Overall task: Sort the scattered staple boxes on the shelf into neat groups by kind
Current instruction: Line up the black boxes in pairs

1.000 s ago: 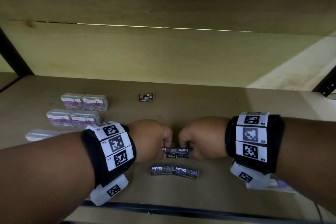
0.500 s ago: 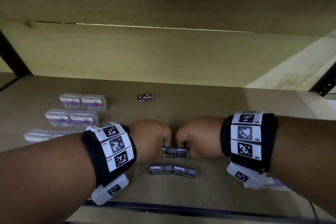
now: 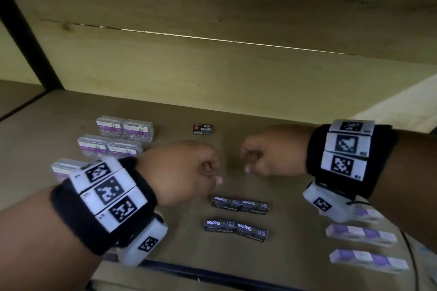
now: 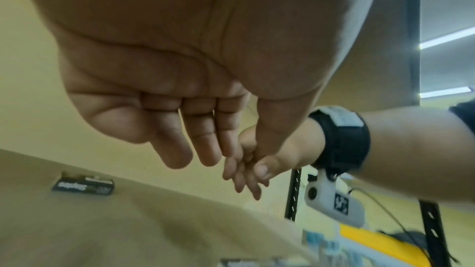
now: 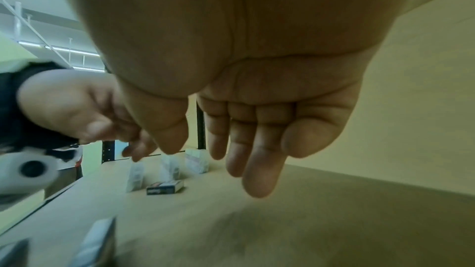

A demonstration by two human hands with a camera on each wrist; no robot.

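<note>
Two pairs of black Staples boxes lie end to end near the shelf's front, a rear pair [image 3: 240, 205] and a front pair [image 3: 236, 230]. A single black box [image 3: 203, 129] [image 4: 83, 186] [image 5: 165, 188] lies farther back. My left hand [image 3: 212, 175] [image 4: 205, 149] hovers just above and to the left of the rear pair, fingers relaxed, holding nothing. My right hand [image 3: 251, 160] [image 5: 231, 149] hovers to its right, also empty, with a gap between the two hands.
Clear boxes with purple labels [image 3: 124, 129] [image 5: 196, 160] stand in rows at the left of the wooden shelf [image 3: 295, 149]. Purple-and-white boxes [image 3: 360, 235] lie in rows at the front right. A black frame edge [image 3: 212, 274] runs along the front.
Both hands have let go of the rear pair of black boxes, lifted off them and moved apart. That pair now lies in full view.
</note>
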